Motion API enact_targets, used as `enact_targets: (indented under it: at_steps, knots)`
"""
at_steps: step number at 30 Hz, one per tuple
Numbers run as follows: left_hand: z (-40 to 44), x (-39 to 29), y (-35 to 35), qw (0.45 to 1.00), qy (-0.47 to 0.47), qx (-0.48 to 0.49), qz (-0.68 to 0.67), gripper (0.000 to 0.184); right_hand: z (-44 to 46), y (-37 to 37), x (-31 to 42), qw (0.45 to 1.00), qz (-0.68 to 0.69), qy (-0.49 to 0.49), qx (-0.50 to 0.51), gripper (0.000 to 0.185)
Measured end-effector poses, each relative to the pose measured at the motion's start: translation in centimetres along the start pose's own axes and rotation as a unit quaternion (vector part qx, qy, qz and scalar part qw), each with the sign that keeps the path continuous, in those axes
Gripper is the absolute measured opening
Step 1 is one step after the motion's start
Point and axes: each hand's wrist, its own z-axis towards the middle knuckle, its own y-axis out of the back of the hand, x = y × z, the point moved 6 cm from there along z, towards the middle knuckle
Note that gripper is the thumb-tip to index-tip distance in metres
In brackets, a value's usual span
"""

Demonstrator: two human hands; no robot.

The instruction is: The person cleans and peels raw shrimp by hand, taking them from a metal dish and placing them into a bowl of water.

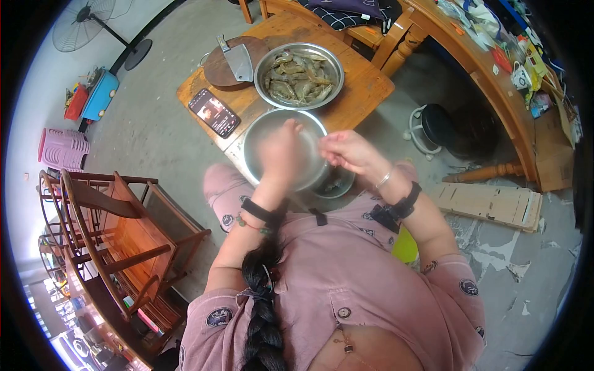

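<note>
Braid (263,309) hangs nearest my cam. Left hand (278,151)'s blurred, right hand (351,151)'s fingers look narrow; can't tell if either holds anything. Bowl (258,133) sits below, near the worktop (365,80) edge, so a bump could tip it.

A wooden armchair (137,230), standing fan (83,14), stacked stools (64,149) and cluttered table (471,69) suggest a home.

Shrimp (301,75) showing grey-green; metal bowl (339,79) gleaming silver. Worktop (362,80) glowing orange-brown, chopping board (217,70) showing darker brown. Pink shirt (377,290) carrying dark round motifs; black cloth (340,20) displaying white checks.
</note>
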Motion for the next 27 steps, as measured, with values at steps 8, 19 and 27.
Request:
enact_targets:
  at_steps: [8, 19, 27]
  knots:
    - [-0.9, 1.3, -0.9, 0.999, 0.031, 0.015, -0.026, 0.014, -1.3, 2.2, 1.3, 0.992, -0.092, 0.04, -0.079, 0.015]
    - [-1.5, 5.1, -2.6, 0.974, 0.185, 0.069, -0.108, 0.012, -2.4, 5.7, 1.3, 0.95, -0.214, 0.094, -0.208, 0.008]
    - [-4.4, 9.2, -6.6, 0.907, 0.178, 0.239, -0.298, 0.024, -2.5, 6.8, 0.1, 0.642, -0.707, 0.161, -0.247, 0.021]
